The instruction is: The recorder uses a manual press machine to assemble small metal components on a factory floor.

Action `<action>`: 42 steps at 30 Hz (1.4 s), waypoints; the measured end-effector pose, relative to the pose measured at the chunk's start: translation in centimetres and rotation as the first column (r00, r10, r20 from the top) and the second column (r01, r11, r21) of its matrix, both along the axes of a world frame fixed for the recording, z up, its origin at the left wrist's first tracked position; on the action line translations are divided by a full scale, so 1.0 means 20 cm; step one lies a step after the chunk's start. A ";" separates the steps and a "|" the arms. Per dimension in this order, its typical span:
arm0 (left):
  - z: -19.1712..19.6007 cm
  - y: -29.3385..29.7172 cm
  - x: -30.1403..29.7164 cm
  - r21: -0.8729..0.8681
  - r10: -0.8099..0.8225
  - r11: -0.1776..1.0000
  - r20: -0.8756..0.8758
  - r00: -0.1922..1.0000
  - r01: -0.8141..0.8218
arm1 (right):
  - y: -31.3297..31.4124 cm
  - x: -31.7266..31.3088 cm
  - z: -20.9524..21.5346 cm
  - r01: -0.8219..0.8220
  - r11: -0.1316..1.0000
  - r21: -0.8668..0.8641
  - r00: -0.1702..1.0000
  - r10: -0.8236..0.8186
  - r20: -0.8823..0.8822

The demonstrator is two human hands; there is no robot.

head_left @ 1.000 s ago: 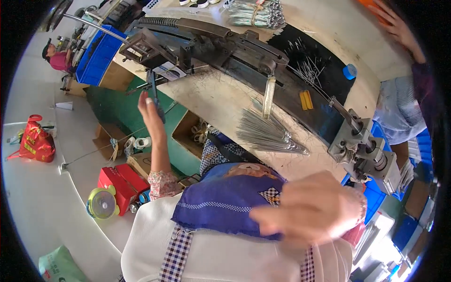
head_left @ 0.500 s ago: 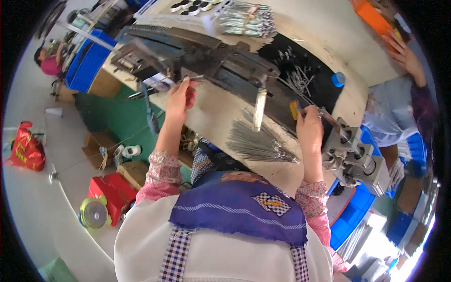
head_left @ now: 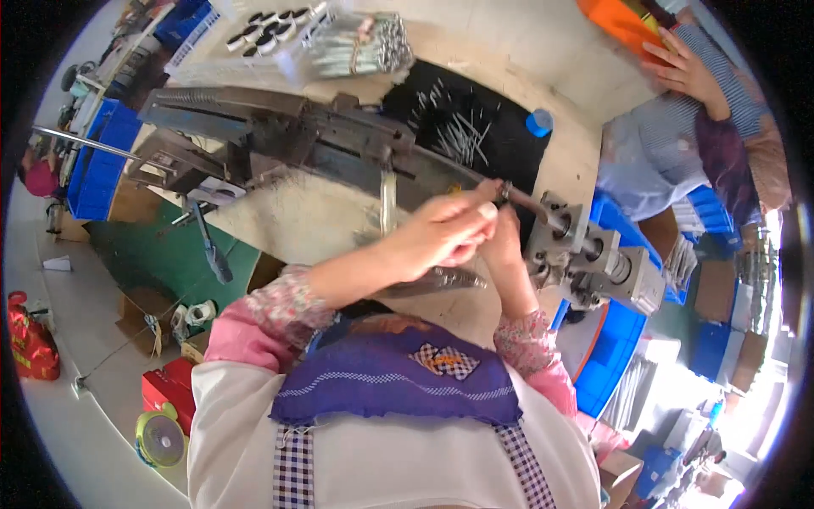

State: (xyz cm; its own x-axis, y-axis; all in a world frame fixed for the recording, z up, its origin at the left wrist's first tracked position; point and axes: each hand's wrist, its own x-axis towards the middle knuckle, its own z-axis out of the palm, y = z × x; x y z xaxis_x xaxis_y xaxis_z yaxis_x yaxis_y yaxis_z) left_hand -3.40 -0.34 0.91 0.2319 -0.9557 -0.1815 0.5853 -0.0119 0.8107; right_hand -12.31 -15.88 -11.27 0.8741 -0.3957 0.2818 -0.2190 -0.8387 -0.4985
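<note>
The wire bundle point(head_left: 456, 277) is silvery, the mat point(head_left: 519, 150) black, apron point(head_left: 360, 366) purple, cuffs point(head_left: 527, 341) floral

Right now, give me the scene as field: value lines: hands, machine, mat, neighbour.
Left hand: fingers bunched, partly in front of the right; grip contents unclear
Right hand: near the rod end of the steel fixture; grip contents hidden
Machine: long, dark metal, on the bench
Black mat: loose metal pins scattered on it
Blue cap: by the mat's right edge
Neighbour's hand: at an orange item
</note>
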 end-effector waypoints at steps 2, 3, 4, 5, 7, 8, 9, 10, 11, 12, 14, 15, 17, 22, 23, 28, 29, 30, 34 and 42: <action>-0.09 -0.14 0.02 0.134 0.052 0.991 -0.188 0.981 -0.027 | 0.01 -0.02 -0.03 -0.049 0.940 0.337 0.987 -0.006 0.160; -0.16 -0.19 0.05 0.172 0.118 0.982 -0.247 0.962 -0.076 | -0.01 0.01 -0.10 -0.008 0.961 0.275 0.992 -0.026 0.120; -0.15 -0.18 0.00 0.158 0.153 0.980 -0.198 0.968 -0.123 | 0.02 0.00 -0.02 0.023 0.969 0.246 0.997 -0.039 0.063; -0.16 -0.18 0.00 0.153 0.179 0.977 -0.196 0.964 -0.151 | 0.02 0.00 0.06 -0.020 0.997 0.069 1.000 0.021 -0.011; -0.16 -0.17 -0.01 0.138 0.168 0.980 -0.169 0.971 -0.146 | 0.07 0.01 0.20 0.022 0.997 0.077 1.000 -0.021 -0.021; -0.17 -0.18 -0.01 0.122 0.175 0.980 -0.144 0.974 -0.158 | 0.07 0.01 0.21 0.012 0.997 0.072 1.000 -0.013 0.010; -0.18 -0.18 -0.01 0.110 0.188 0.978 -0.126 0.974 -0.175 | 0.07 0.02 0.20 0.029 0.999 0.041 1.000 -0.029 0.009; -0.17 -0.18 0.00 0.113 0.213 0.973 -0.134 0.968 -0.199 | 0.07 0.04 0.20 0.049 0.999 0.009 0.999 -0.049 0.007; -0.17 -0.18 -0.02 0.111 0.221 0.972 -0.124 0.967 -0.208 | 0.08 0.03 0.20 0.040 0.999 0.009 0.999 -0.040 0.018; -0.16 -0.18 -0.03 0.106 0.256 0.964 -0.133 0.957 -0.243 | 0.08 0.02 0.20 0.040 0.999 -0.013 0.998 -0.039 0.039; -0.15 -0.18 -0.06 0.114 0.359 0.931 -0.128 0.925 -0.346 | 0.08 0.02 0.18 0.043 0.998 -0.037 0.999 -0.043 0.012; -0.16 -0.17 -0.06 0.114 0.361 0.931 -0.126 0.924 -0.348 | 0.07 0.01 0.18 0.041 0.999 -0.036 0.999 -0.040 0.013; -0.20 -0.14 -0.03 0.024 0.531 0.847 -0.024 0.847 -0.531 | 0.09 -0.01 0.18 0.014 0.994 -0.106 0.999 -0.009 0.047; -0.18 -0.13 0.03 0.027 0.537 0.841 0.076 0.840 -0.540 | 0.17 -0.20 0.48 -0.184 0.969 -0.163 0.977 0.162 -0.142; -0.18 -0.12 0.03 0.033 0.545 0.836 0.073 0.835 -0.548 | 0.17 -0.23 0.55 -0.268 0.955 -0.126 0.935 0.226 -0.273; -0.19 -0.12 0.05 0.065 0.515 0.854 0.023 0.857 -0.515 | 0.04 -0.16 0.89 -0.241 0.971 0.005 0.969 0.241 -0.053; -0.19 -0.13 0.05 0.066 0.507 0.860 0.014 0.862 -0.506 | 0.01 -0.10 0.92 -0.184 0.983 -0.017 0.981 0.185 0.056; -0.17 -0.12 0.05 0.072 0.516 0.854 0.011 0.856 -0.516 | -0.02 -0.04 0.95 -0.143 0.990 -0.017 0.978 0.144 0.152; -0.17 -0.11 0.04 0.081 0.529 0.845 0.021 0.849 -0.528 | -0.05 0.14 0.92 -0.137 0.990 0.023 0.978 0.131 0.165; -0.16 -0.10 0.01 0.084 0.523 0.849 -0.002 0.852 -0.521 | -0.05 0.21 0.80 -0.219 0.974 -0.059 0.961 0.226 0.158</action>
State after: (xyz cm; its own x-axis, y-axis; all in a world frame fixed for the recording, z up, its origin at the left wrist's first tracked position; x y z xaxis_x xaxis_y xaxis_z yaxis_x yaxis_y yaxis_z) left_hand -3.23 -2.44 -2.28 0.6874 -0.6774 -0.2619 0.5420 0.2385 0.8058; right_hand -8.08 -16.81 4.77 0.8797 -0.1818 0.4395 0.0565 -0.8776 -0.4761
